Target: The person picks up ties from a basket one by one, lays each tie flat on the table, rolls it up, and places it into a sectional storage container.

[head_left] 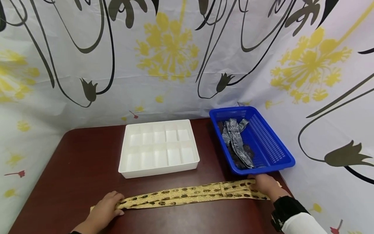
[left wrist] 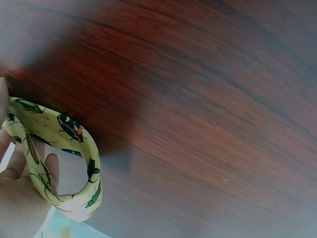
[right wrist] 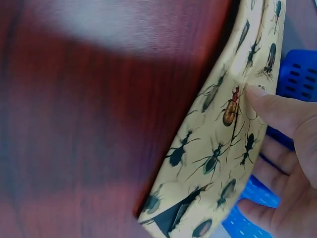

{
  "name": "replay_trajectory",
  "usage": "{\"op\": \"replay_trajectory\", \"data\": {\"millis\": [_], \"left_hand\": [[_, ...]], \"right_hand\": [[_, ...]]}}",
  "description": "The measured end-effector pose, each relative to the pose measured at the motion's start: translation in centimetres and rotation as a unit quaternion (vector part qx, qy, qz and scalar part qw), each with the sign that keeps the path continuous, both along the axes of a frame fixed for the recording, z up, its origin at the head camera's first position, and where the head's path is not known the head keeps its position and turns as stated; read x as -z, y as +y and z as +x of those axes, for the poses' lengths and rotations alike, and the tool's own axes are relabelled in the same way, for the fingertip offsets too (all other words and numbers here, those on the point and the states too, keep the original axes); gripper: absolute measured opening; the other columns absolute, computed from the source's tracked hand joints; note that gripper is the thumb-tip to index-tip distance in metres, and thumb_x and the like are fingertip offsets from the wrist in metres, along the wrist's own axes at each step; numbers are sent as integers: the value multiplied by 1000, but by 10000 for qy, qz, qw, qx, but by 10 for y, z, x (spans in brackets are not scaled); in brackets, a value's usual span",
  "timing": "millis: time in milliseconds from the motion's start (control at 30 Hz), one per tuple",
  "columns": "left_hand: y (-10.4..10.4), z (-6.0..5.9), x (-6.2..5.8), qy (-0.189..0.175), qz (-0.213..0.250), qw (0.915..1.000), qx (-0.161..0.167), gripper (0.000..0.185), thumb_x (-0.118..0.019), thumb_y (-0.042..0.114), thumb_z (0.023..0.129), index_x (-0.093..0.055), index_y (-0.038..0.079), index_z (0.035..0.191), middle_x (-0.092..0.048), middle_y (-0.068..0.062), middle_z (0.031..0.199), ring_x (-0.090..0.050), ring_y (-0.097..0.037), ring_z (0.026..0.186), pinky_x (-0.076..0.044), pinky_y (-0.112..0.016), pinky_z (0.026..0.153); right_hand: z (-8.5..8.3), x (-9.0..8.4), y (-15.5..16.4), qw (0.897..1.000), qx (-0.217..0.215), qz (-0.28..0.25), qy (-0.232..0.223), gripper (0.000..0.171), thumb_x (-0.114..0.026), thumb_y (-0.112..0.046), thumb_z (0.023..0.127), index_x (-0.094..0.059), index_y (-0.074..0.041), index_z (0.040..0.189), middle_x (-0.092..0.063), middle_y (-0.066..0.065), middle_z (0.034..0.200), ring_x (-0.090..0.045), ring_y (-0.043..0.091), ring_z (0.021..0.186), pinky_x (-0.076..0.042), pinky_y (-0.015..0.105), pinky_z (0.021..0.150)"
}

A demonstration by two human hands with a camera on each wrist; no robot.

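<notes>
A yellow necktie (head_left: pixel 187 195) printed with dark insects stretches lengthwise across the front of the table, folded along its length. My left hand (head_left: pixel 105 209) grips its left end; in the left wrist view that stretch of necktie (left wrist: pixel 94 176) bends round in a loop beside the fingers (left wrist: pixel 20 163). At the right end, my right hand (head_left: pixel 267 186) pinches the necktie just in front of the blue basket. The right wrist view has the thumb (right wrist: pixel 280 109) on top of the necktie (right wrist: pixel 210 144), with the other fingers at its edge, partly hidden beneath.
A white tray (head_left: pixel 159 169) with several compartments stands behind the necktie. To its right sits the blue basket (head_left: pixel 271 139), which contains a grey patterned necktie (head_left: pixel 235 135) and darker cloth. The brown table (head_left: pixel 73 169) meets a flower-printed curtain (head_left: pixel 163 97) at the back and right.
</notes>
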State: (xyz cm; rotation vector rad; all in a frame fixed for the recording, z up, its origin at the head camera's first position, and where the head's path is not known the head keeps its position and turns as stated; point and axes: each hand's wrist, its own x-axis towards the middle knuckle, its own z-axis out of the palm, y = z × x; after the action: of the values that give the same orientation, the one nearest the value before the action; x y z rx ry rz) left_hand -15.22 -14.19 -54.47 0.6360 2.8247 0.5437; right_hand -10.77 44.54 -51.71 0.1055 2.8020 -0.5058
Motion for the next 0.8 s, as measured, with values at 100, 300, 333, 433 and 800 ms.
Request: {"op": "replay_trajectory", "data": {"millis": [100, 300, 333, 433, 800], "left_hand": [[-3, 0, 1, 129, 22, 9998, 118, 36, -84, 21, 68, -63, 17, 97, -52, 11, 91, -52, -10, 85, -47, -29, 68], [-6, -1, 3, 372, 89, 9988, 313, 37, -84, 20, 66, -65, 15, 98, -54, 11, 93, -55, -13, 87, -49, -30, 70], [-6, 0, 3, 417, 97, 9986, 325, 37, -84, 21, 66, -65, 15, 97, -55, 11, 94, -55, -13, 87, -49, -30, 71], [-8, 1, 2, 517, 150, 9981, 316, 36, -84, 20, 67, -66, 15, 97, -55, 11, 94, -56, -14, 88, -50, -31, 72], [-8, 3, 3, 420, 170, 9986, 266, 34, -84, 20, 68, -66, 15, 97, -57, 10, 94, -57, -15, 88, -50, -32, 73]], "right_hand": [[8, -1, -1, 9986, -209, 455, 146, 42, -77, -19, 79, -68, -3, 116, -67, 17, 111, -62, 39, 101, -49, 56, 80], [27, 0, -1, 9918, -574, 934, 653, 39, -81, -20, 74, -70, -7, 108, -64, 14, 106, -59, 38, 101, -51, 52, 76], [28, -1, 0, 9907, -635, 948, 736, 35, -81, -20, 74, -70, -7, 105, -64, 12, 103, -60, 35, 97, -52, 49, 74], [32, -1, 2, 9880, -769, 943, 956, 18, -76, -13, 79, -70, -9, 95, -64, 5, 92, -61, 28, 87, -52, 43, 69], [38, -13, 12, 9991, -387, -164, 116, 5, -63, -8, 90, -60, -9, 86, -53, -2, 75, -45, 12, 63, -37, 33, 60]]}}
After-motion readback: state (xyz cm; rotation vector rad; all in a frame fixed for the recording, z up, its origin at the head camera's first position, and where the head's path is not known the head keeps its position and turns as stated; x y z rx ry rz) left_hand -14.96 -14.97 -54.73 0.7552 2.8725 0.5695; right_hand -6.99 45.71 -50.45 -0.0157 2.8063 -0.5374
